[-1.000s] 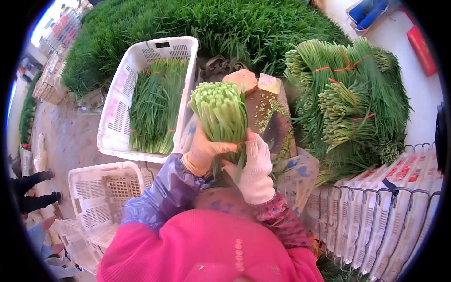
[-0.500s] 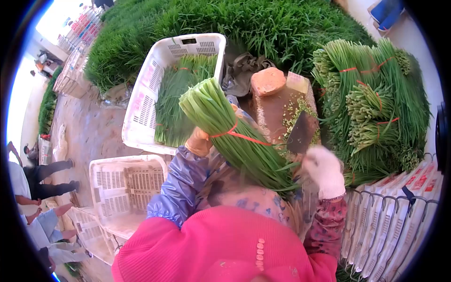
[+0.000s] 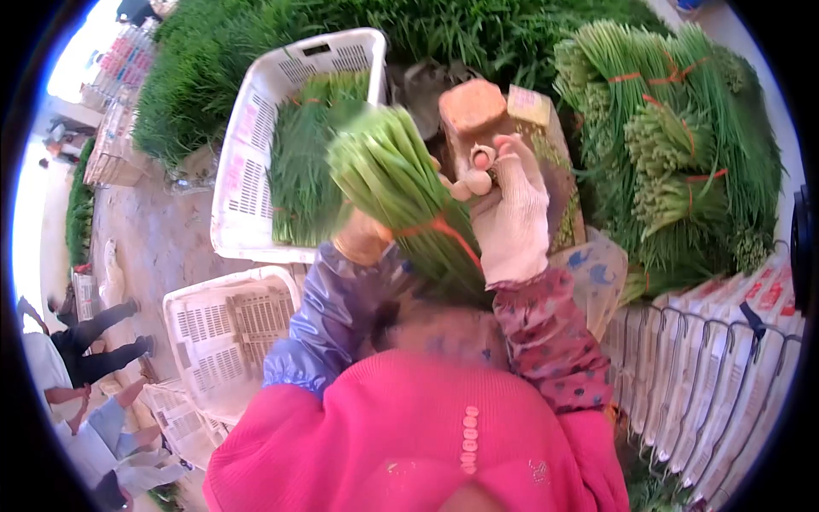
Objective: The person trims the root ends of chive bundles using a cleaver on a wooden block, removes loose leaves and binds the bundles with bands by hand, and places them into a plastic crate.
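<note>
A thick bundle of green chives (image 3: 388, 166), tied with a red band (image 3: 439, 226), leans in front of my chest with its pale cut ends up. My left hand (image 3: 363, 237), in a tan glove, is closed around the bundle's left side, below the cut ends. At the bundle's right side is my right hand (image 3: 516, 200), in a white glove with bare fingertips. Its fingers are apart and bent, and nothing shows in them. Behind that hand stands a chopping block (image 3: 559, 158) with green scraps, an orange-brown lump (image 3: 472, 106) and a yellowish block (image 3: 528, 106) on it.
A white crate (image 3: 235, 200) holds tied chives at the left; another white crate (image 3: 226, 341) stands nearer. Tied bundles (image 3: 674, 136) are piled at the right, above stacked white crates (image 3: 682, 375). Loose greens (image 3: 256, 60) spread behind. Several people (image 3: 94, 341) are at far left.
My right hand has moved up and left, from beside the cleaver to the bundle's right side. The cleaver blade no longer shows. My left hand still holds the bundle, now more upright.
</note>
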Motion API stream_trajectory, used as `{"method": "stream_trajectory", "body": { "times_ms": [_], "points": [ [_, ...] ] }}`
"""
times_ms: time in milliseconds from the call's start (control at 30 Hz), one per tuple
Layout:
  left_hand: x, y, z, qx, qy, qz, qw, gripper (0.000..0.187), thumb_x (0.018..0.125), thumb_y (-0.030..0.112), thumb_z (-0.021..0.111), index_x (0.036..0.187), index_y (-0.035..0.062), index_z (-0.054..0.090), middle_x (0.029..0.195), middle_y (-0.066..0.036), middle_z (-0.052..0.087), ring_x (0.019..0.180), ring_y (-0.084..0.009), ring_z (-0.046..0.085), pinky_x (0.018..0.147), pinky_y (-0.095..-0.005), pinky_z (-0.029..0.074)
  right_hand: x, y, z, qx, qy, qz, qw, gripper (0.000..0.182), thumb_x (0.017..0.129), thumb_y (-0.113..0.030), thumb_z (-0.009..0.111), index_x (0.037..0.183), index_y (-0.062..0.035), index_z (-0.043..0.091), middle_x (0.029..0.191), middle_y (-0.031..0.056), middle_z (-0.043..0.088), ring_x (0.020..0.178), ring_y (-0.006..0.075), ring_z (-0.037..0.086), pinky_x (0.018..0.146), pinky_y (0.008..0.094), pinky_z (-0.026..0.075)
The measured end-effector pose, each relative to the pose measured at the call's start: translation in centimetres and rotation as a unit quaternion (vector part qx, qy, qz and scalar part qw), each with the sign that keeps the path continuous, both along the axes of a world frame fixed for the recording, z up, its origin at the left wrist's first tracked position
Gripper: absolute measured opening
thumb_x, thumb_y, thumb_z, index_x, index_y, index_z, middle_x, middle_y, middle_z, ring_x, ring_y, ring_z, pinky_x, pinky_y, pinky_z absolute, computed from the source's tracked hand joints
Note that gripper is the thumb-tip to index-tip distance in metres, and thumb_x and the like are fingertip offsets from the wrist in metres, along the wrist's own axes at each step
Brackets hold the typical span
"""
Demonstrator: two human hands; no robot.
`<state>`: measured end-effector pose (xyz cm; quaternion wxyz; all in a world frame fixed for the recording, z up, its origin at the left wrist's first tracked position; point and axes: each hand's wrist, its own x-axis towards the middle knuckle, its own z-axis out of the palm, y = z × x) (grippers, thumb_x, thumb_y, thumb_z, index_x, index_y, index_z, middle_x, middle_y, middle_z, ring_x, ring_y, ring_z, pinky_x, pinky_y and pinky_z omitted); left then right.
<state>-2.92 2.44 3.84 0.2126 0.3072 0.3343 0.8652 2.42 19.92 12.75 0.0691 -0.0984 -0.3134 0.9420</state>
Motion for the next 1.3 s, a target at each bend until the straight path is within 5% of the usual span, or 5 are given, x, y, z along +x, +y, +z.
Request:
{"method": "stream_trajectory", "body": {
  "times_ms": [200, 533, 933, 1167, 1300],
  "points": [
    [1.1, -3.8, -0.3, -0.059, -0.119, 0.227, 0.965, 0.105, 0.070, 0.044, 0.090, 0.152, 0.0059, 0.037, 0.150, -0.020, 0.045, 0.139, -0.0390, 0.044, 0.115, -0.0566, 0.039, 3.4, 8.4, -3.7, 0.408, -0.194, 0.401, 0.797, 0.019, 0.095, -0.017, 0.060, 0.105, -0.0024, 0.067, 0.085, 0.0067, 0.071, 0.064, 0.0137, 0.063, 0.058, 0.0280, 0.049],
    [0.7, -6.4, -1.2, -0.010, -0.091, 0.186, 0.978, 0.099, 0.076, 0.041, 0.087, 0.153, 0.0057, 0.035, 0.151, -0.022, 0.044, 0.138, -0.0362, 0.046, 0.116, -0.0550, 0.038, 5.4, 2.3, -7.2, 0.836, -0.017, 0.199, 0.511, 0.093, 0.071, -0.031, 0.087, 0.144, -0.0020, 0.038, 0.122, 0.0193, 0.062, 0.111, 0.0384, 0.062, 0.095, 0.0474, 0.049],
    [4.3, -8.4, 15.0, -0.570, 0.165, 0.030, 0.804, 0.093, 0.057, 0.012, 0.093, 0.139, -0.0073, 0.054, 0.134, -0.019, 0.063, 0.121, -0.0287, 0.063, 0.107, -0.0399, 0.046, 6.2, 1.0, -11.4, 0.878, 0.062, 0.164, 0.446, 0.062, 0.078, -0.017, 0.069, 0.135, -0.0041, 0.050, 0.104, 0.0085, 0.060, 0.100, 0.0272, 0.059, 0.081, 0.0396, 0.047],
    [2.0, -0.2, 6.8, -0.750, 0.608, 0.011, 0.259, 0.146, 0.048, 0.033, 0.096, 0.162, 0.0126, 0.006, 0.155, -0.026, 0.036, 0.137, -0.0396, 0.046, 0.112, -0.0456, 0.036, 6.4, 2.5, -9.5, 0.897, 0.089, 0.082, 0.426, 0.058, 0.084, -0.013, 0.061, 0.141, -0.0145, 0.049, 0.109, 0.0074, 0.060, 0.101, 0.0250, 0.061, 0.081, 0.0374, 0.050],
    [0.7, -1.9, 5.3, -0.684, 0.586, 0.043, 0.433, 0.130, 0.058, 0.030, 0.090, 0.162, 0.0122, 0.012, 0.143, -0.029, 0.047, 0.120, -0.0385, 0.058, 0.090, -0.0448, 0.048, 7.1, 5.5, -7.2, 0.804, -0.058, 0.263, 0.530, 0.070, 0.073, -0.013, 0.075, 0.138, -0.0105, 0.048, 0.103, 0.0147, 0.068, 0.095, 0.0359, 0.068, 0.082, 0.0444, 0.055]
  ]
}}
